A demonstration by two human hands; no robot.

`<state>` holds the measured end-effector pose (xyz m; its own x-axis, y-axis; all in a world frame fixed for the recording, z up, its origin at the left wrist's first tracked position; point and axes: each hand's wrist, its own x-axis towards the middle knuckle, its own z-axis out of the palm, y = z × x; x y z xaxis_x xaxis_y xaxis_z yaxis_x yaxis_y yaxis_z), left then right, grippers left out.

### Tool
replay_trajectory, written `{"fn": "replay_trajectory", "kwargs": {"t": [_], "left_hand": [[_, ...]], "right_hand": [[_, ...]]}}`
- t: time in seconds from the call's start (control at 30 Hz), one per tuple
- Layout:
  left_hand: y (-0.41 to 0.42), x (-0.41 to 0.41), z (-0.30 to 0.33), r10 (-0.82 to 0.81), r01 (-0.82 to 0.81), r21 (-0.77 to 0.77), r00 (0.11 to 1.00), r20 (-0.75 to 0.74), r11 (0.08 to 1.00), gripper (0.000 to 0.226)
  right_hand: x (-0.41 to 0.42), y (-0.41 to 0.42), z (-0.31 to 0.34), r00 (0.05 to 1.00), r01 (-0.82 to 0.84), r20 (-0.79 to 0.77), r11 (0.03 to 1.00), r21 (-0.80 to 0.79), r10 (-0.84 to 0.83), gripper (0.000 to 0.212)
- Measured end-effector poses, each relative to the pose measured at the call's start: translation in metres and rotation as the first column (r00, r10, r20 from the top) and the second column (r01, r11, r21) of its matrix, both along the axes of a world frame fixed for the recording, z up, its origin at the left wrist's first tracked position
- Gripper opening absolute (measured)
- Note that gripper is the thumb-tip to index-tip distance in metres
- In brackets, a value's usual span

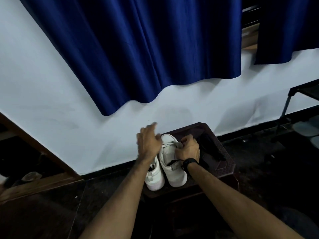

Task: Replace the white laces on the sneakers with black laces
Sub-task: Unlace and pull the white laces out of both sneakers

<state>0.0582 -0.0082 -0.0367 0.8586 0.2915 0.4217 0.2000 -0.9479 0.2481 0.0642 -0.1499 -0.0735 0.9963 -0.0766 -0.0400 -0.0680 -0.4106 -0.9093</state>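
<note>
From the head camera I see 2 white sneakers [168, 163] side by side on a dark stool [222, 167] against the wall. My right hand [188, 150] is curled, pinching a white lace [170, 144] on the right sneaker. My left hand [148, 140] hovers blurred, fingers loosely spread, gripping nothing I can make out. Black laces [174, 161] trail near my right wrist.

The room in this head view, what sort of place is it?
Probably a room in a home, perhaps near the entry: a blue curtain hangs on a pale wall, a shoe rack stands at right, and white sneakers sit on a dark plastic stool.
</note>
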Motion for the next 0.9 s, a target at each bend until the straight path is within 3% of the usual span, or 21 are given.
{"fn": "replay_trajectory", "kwargs": {"t": [0.07, 0.13, 0.33, 0.4, 0.47, 0.53, 0.63, 0.7, 0.8, 0.83, 0.9], "left_hand": [[-0.010, 0.008, -0.006, -0.197, 0.228, 0.099, 0.947, -0.255, 0.969, 0.040], [-0.015, 0.013, -0.017, -0.188, 0.263, 0.166, 0.910, -0.369, 0.950, 0.031], [-0.015, 0.014, -0.030, -0.166, 0.221, 0.275, 0.964, -0.208, 0.936, 0.020], [-0.019, 0.007, -0.025, -0.130, 0.139, 0.242, 0.990, -0.055, 0.960, 0.012], [-0.016, 0.002, -0.022, 0.028, -0.040, 0.069, 0.986, 0.167, 0.997, 0.010], [-0.010, 0.000, -0.015, 0.233, -0.187, -0.171, 0.922, 0.309, 0.967, 0.009], [-0.001, 0.000, 0.004, 0.490, -0.330, -0.431, 0.804, 0.338, 0.840, 0.010], [0.005, 0.001, 0.010, 0.577, -0.369, -0.528, 0.756, 0.308, 0.765, 0.014], [0.006, -0.002, 0.005, 0.591, -0.454, -0.447, 0.773, 0.233, 0.770, 0.020], [0.005, -0.002, 0.002, 0.538, -0.440, -0.370, 0.813, 0.223, 0.818, 0.029], [0.001, -0.001, -0.003, 0.291, -0.254, -0.200, 0.939, 0.184, 0.946, 0.047]], "right_hand": [[0.002, -0.001, 0.000, 1.000, -0.015, -0.020, 1.000, -0.019, 0.015, 0.025], [0.003, -0.003, 0.000, 0.999, -0.031, -0.034, 0.999, -0.030, 0.030, 0.026], [0.006, -0.010, -0.001, 1.000, -0.028, -0.007, 0.998, -0.059, 0.028, 0.016], [0.006, -0.010, -0.003, 1.000, -0.015, -0.005, 0.999, -0.043, 0.015, 0.020], [0.006, -0.010, -0.004, 1.000, -0.001, -0.012, 1.000, -0.019, 0.001, 0.024], [0.006, -0.010, -0.003, 1.000, 0.008, -0.018, 1.000, -0.012, -0.009, 0.025], [0.005, -0.007, -0.002, 1.000, 0.015, -0.015, 1.000, -0.006, -0.015, 0.022], [0.003, -0.006, -0.001, 1.000, 0.025, -0.004, 0.999, -0.029, -0.025, 0.016], [0.001, -0.005, -0.002, 0.997, 0.018, 0.072, 0.992, -0.121, -0.010, 0.009], [0.001, -0.006, -0.002, 0.998, 0.011, 0.065, 0.994, -0.105, -0.005, 0.009], [0.001, -0.006, -0.003, 0.999, -0.009, 0.033, 0.998, -0.063, 0.012, 0.012]]}}
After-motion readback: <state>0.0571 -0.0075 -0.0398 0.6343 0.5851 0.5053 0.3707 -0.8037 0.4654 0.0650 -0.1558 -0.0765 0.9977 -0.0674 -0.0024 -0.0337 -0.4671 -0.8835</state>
